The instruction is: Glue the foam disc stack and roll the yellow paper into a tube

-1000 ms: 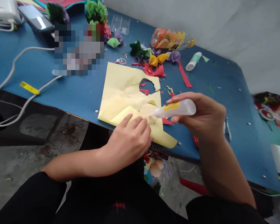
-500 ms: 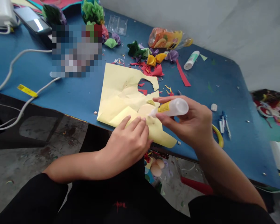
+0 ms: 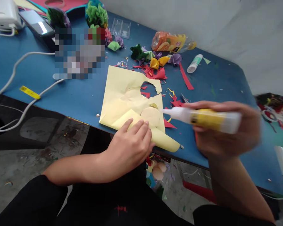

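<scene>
My left hand [image 3: 132, 141] is closed over the folded near part of a yellow sheet of paper [image 3: 120, 84], fingertips on top and thumb partly hidden. The sheet has a round hole at its upper right, and its front flap curls over the table edge. On it, just beyond my fingertips, lies a pale round disc [image 3: 151, 116]. My right hand [image 3: 233, 131], blurred by motion, grips a white glue bottle [image 3: 209, 120] with a yellow label. The bottle lies nearly level, its thin nozzle pointing left toward the disc, a little apart from it.
Red paper scraps [image 3: 153, 72] and folded paper flowers [image 3: 159, 62] lie beyond the sheet. An orange-labelled plastic bottle [image 3: 169, 42] lies by the wall, near a small white-green tube [image 3: 194, 63]. A white cable [image 3: 28, 54] and a phone [image 3: 36, 22] are at left.
My right hand has moved right with the glue bottle, drawing the nozzle off the disc and tipping the bottle more level. My left hand stays on the paper. The view has shifted slightly.
</scene>
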### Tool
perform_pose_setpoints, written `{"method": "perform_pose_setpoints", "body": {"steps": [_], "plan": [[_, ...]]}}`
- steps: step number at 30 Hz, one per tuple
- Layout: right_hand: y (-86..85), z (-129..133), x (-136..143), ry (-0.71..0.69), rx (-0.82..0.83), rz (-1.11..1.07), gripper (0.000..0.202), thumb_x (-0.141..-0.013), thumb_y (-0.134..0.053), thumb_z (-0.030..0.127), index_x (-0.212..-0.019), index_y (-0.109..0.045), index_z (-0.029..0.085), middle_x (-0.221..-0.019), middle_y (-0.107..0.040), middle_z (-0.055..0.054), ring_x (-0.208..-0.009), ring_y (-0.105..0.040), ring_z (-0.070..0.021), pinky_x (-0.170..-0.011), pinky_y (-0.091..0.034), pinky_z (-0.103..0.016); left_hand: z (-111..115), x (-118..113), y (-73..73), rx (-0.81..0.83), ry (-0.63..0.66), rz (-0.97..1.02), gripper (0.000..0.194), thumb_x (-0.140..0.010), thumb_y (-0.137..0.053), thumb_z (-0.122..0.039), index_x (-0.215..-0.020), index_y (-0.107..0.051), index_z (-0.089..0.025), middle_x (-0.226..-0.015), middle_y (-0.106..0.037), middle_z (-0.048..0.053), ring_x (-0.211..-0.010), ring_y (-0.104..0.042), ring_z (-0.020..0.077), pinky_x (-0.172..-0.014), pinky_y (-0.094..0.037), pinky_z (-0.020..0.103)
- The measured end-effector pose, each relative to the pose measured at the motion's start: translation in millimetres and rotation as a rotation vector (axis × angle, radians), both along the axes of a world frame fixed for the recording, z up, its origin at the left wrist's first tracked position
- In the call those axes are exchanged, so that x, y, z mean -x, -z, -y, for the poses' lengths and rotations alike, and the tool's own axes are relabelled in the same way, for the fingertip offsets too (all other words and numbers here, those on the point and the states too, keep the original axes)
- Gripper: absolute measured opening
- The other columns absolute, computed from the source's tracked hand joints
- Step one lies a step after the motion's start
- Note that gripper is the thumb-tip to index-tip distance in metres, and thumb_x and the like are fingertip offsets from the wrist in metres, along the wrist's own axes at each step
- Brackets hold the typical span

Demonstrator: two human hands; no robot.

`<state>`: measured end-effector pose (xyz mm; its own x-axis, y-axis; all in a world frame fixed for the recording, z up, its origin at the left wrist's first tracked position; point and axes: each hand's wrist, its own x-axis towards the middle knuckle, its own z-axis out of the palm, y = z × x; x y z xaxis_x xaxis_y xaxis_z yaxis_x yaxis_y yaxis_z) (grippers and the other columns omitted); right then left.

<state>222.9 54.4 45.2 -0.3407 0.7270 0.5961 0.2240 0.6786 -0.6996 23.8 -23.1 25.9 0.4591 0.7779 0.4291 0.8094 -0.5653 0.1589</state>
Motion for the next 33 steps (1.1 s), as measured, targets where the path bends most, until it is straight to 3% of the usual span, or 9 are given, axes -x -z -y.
{"method": "perform_pose_setpoints", "body": {"steps": [2,5,9,19,23,27,33], "plan": [[-0.3,0.4,1.3,-0.039,-0.069,0.043,0.048,-0.074,-0.073,0.013,-0.115,-0.059,0.033,-0.105,-0.069,0.001,-0.096,-0.068,-0.0185,-0.086,-0.056,-0.034,-0.4,-0.5,-0.6,-0.001,-0.002,-0.003,0.033,-0.099,-0.042,-0.028,-0.11,-0.063,-0.005,-0.118,-0.067,0.012,-0.11,-0.062,0.0223,-0.097,-0.048,0.039],[-2.9,1.4,2.9,-0.096,0.0,0.092,0.05,-0.074,-0.07,0.007,-0.118,-0.058,0.03,-0.108,-0.069,0.0,-0.099,-0.067,-0.0175,-0.089,-0.056,-0.032,-1.0,-1.3,-1.2,-0.002,-0.008,0.006,0.033,-0.099,-0.042,-0.028,-0.109,-0.063,-0.005,-0.117,-0.067,0.012,-0.108,-0.062,0.0223,-0.096,-0.048,0.039],[-2.5,1.8,3.7,-0.047,-0.056,0.048,0.052,-0.071,-0.07,0.002,-0.115,-0.06,0.029,-0.105,-0.07,0.0,-0.096,-0.068,-0.0176,-0.085,-0.058,-0.03,-1.3,-1.6,-1.2,-0.001,-0.004,0.014,0.033,-0.099,-0.042,-0.028,-0.109,-0.063,-0.006,-0.117,-0.067,0.012,-0.108,-0.062,0.022,-0.096,-0.048,0.038],[6.0,2.8,8.5,0.021,-0.077,0.096,0.048,-0.073,-0.07,0.002,-0.108,-0.063,0.033,-0.098,-0.071,0.002,-0.09,-0.07,-0.0198,-0.08,-0.061,-0.035,-2.3,-1.4,-0.9,0.0,-0.004,0.02,0.033,-0.099,-0.042,-0.028,-0.107,-0.064,-0.006,-0.115,-0.068,0.011,-0.108,-0.063,0.0217,-0.096,-0.048,0.039],[5.2,0.8,9.2,0.014,-0.049,0.033,0.047,-0.071,-0.073,0.003,-0.108,-0.064,0.032,-0.098,-0.071,0.004,-0.089,-0.071,-0.0186,-0.075,-0.062,-0.031,-1.9,-0.8,-0.5,0.003,-0.002,0.022,0.033,-0.099,-0.041,-0.029,-0.107,-0.064,-0.007,-0.115,-0.068,0.01,-0.108,-0.063,0.0218,-0.097,-0.048,0.039],[5.1,-0.1,5.3,0.0,-0.093,0.047,0.052,-0.066,-0.076,0.0,-0.109,-0.064,0.026,-0.099,-0.072,0.001,-0.089,-0.071,-0.0184,-0.079,-0.061,-0.029,-1.5,-0.3,-0.4,0.006,-0.001,0.019,0.033,-0.099,-0.041,-0.029,-0.106,-0.065,-0.007,-0.116,-0.068,0.01,-0.108,-0.063,0.0218,-0.097,-0.048,0.039],[11.3,3.5,2.3,-0.023,-0.116,0.091,0.054,-0.068,-0.073,-0.002,-0.112,-0.063,0.028,-0.102,-0.072,0.003,-0.091,-0.071,-0.0162,-0.081,-0.06,-0.027,-1.4,-1.4,-0.7,0.002,-0.009,0.019,0.033,-0.099,-0.041,-0.029,-0.108,-0.064,-0.006,-0.115,-0.068,0.01,-0.108,-0.062,0.0218,-0.096,-0.048,0.039]]}}
